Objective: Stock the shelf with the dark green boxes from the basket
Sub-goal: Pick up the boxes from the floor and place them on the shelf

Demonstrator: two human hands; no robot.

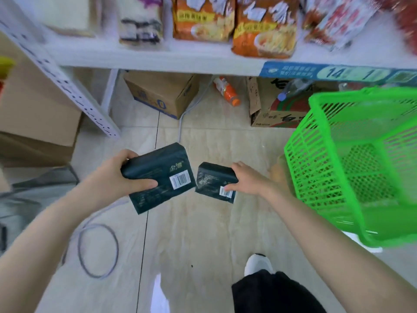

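Fingers point(144, 184) of the left hand point(112, 177) grip one dark green box point(158, 170); the right hand point(250, 179) pinches a second box point(212, 179). Ahead of and above both sets of fingers lies the shelf point(158, 58). The left hand's box, long axis slanting forward, appears nearer it.

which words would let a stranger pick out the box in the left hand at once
Find the bright green basket on the right, then look left to the two hands held over the tiled floor. The left hand grips a dark green box with a white barcode label. Beside the other box in the right hand, it looks bigger, and a gold logo sits above its barcode.
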